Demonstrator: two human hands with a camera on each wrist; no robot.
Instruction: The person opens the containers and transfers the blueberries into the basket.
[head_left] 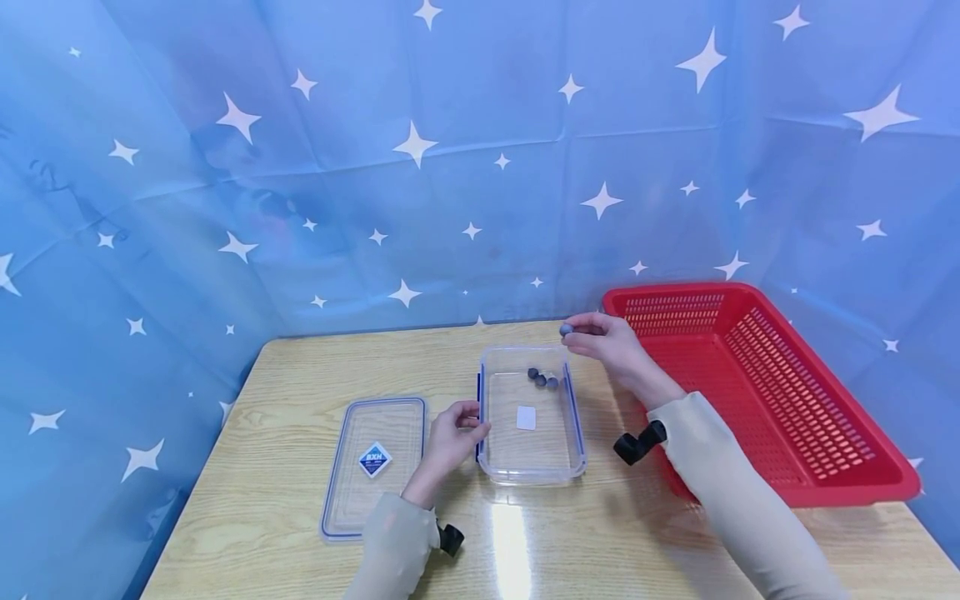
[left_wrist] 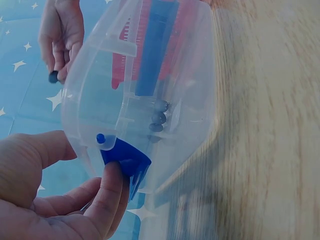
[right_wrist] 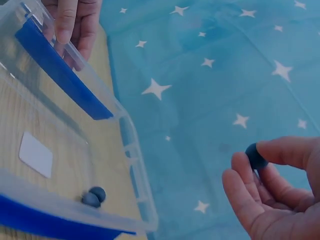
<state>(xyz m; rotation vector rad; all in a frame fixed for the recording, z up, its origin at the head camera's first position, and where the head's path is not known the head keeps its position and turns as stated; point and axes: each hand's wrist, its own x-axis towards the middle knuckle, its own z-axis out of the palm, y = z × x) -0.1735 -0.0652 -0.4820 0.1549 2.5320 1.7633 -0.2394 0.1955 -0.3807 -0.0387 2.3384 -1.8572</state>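
Between my right hand's (head_left: 611, 342) thumb and fingertips a blueberry (right_wrist: 256, 156) is pinched, held above the far right corner of a clear plastic container (head_left: 506, 454). The container stands without its lid on the table and has blue side latches. Inside, toward its far end, several blueberries (head_left: 541, 381) sit close together; a white square label (head_left: 527, 417) shows at its base. My left hand (head_left: 448, 442) holds the container's left side, thumb at the rim and fingers against the blue latch (left_wrist: 127, 159) in the left wrist view.
The blue-edged clear lid (head_left: 352, 500) lies flat on the wooden table (head_left: 255, 467), left of the container. A large red perforated basket (head_left: 817, 492) stands at the right, partly behind my right arm. A blue star-patterned curtain (head_left: 450, 192) hangs behind the table.
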